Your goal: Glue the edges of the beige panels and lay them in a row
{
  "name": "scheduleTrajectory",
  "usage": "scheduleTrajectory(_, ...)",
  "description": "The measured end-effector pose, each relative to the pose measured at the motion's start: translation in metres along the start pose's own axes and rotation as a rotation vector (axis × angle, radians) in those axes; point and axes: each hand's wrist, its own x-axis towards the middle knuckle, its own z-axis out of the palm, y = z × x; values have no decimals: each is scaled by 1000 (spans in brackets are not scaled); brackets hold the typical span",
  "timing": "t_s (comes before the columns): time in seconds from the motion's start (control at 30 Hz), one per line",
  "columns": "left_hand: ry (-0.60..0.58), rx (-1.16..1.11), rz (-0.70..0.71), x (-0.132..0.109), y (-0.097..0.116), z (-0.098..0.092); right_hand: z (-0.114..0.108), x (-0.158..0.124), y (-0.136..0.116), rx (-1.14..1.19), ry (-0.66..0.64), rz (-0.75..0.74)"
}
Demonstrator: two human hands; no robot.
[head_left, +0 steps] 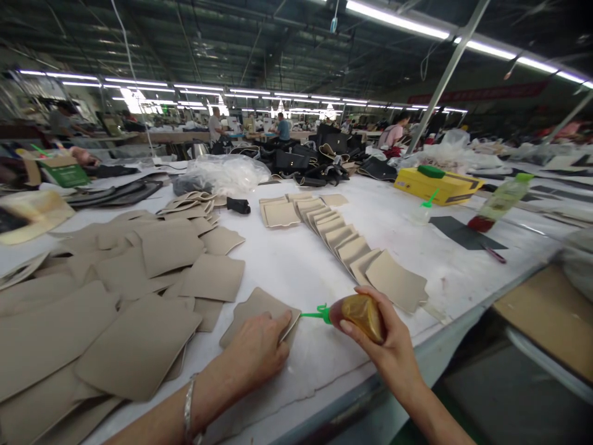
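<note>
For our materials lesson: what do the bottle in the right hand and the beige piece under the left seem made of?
Bottle: probably glossy, translucent plastic; bright highlights lie on its amber side.
Beige piece: perhaps leather or imitation leather, matte; its flat face looks smooth and shines little.

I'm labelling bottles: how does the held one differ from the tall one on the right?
The held bottle is amber; the tall bottle is pale green, with red at its base. The held bottle has a thin spout, the tall bottle a stubby cap. Both tops are green.
</note>
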Motion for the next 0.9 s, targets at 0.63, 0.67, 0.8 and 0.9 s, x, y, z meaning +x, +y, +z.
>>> scheduleTrajectory(0.63, -40, -129, 27, -9, -8, 1, -1, -17, -11, 228, -148, 224)
scheduleTrajectory(0.67, -42, -133, 31, -9, -9, 2, -1, -17, -12, 219, -127, 222)
scheduleTrajectory(0.8, -82, -198, 49, -10, -13, 3, 1, -23, -16, 288, -193, 273)
scheduleTrajectory(0.9, -91, -232, 54, -12, -14, 1, 2, -27, -19, 304, -195, 284)
